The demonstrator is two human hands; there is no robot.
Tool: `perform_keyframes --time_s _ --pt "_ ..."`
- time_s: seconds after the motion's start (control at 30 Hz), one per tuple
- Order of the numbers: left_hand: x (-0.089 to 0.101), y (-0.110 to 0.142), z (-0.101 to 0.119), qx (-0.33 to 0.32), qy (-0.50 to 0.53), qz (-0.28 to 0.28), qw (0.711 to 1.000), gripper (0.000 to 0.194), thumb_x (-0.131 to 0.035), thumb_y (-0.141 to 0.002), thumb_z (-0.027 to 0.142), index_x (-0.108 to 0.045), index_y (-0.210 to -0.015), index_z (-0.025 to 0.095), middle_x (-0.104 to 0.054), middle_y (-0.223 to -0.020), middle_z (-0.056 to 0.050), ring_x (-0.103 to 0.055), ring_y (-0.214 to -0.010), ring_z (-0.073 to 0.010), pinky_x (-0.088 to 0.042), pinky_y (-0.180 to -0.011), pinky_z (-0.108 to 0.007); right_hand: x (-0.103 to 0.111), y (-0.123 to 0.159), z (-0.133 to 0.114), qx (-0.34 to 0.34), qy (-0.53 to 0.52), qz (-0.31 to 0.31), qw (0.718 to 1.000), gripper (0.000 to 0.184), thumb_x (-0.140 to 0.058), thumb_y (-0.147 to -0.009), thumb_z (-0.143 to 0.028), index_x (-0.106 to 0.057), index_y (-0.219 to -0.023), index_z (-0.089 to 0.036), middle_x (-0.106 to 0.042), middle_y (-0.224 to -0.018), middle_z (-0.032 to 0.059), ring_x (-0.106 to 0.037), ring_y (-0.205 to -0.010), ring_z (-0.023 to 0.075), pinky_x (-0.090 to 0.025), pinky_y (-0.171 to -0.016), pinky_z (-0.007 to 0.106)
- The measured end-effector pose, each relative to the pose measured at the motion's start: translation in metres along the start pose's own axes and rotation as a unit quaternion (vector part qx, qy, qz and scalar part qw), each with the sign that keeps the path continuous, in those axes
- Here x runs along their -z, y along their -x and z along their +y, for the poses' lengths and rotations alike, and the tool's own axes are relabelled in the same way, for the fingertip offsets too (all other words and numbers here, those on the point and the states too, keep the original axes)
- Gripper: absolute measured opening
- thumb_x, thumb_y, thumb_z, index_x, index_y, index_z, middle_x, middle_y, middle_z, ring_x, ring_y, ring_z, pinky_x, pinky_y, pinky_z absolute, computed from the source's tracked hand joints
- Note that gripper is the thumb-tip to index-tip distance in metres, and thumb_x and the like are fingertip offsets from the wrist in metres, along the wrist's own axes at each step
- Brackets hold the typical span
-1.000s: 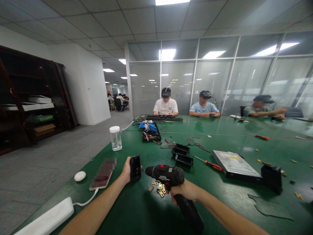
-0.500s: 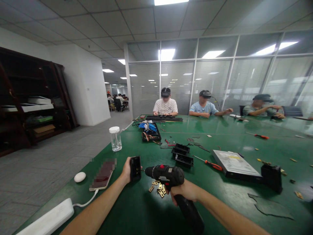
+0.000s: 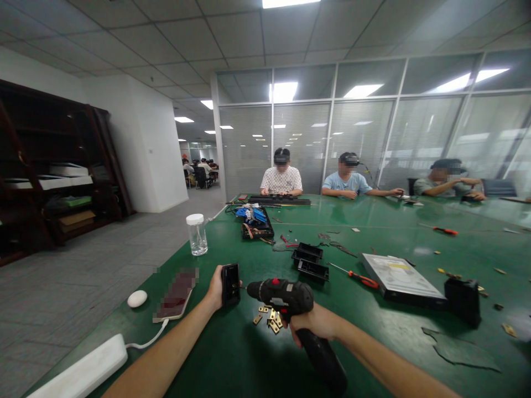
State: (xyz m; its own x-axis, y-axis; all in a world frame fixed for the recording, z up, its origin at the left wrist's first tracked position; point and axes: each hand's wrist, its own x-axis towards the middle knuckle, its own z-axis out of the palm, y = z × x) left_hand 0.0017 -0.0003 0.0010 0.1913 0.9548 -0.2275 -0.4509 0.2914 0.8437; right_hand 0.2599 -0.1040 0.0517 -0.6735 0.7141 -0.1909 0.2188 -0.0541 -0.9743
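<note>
Between the fingers of the left hand (image 3: 215, 288), clamped by its edges, stands a small stiff black part (image 3: 230, 284), light and best held there, while the right hand (image 3: 314, 323) grips the heavier cordless screwdriver (image 3: 286, 296), bit at the part, above brass bits (image 3: 267, 320) on the table (image 3: 232, 354).

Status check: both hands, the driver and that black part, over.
Left hand grips small black part upright. Right hand grips electric screwdriver, bit tip at the part's side. Brass pieces lie loose beneath the screwdriver.
</note>
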Motion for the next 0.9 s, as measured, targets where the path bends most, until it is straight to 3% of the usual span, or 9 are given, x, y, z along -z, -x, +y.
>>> perform_keyframes --time_s 0.9 --pt "0.0017 -0.0007 -0.0019 -0.006 -0.004 -0.005 1.000 0.044 -0.034 -0.060 0.051 -0.051 -0.067 0.012 -0.056 -0.057 -0.008 -0.053 -0.052 -0.0190 -0.039 -0.048 -0.029 -0.0037 0.0031 -0.0078 -0.017 0.009 0.017 1.000 0.018 -0.040 -0.055 -0.014 -0.049 -0.071 -0.013 -0.048 -0.045 -0.0025 -0.044 -0.042 0.0073 -0.034 -0.042 0.018"
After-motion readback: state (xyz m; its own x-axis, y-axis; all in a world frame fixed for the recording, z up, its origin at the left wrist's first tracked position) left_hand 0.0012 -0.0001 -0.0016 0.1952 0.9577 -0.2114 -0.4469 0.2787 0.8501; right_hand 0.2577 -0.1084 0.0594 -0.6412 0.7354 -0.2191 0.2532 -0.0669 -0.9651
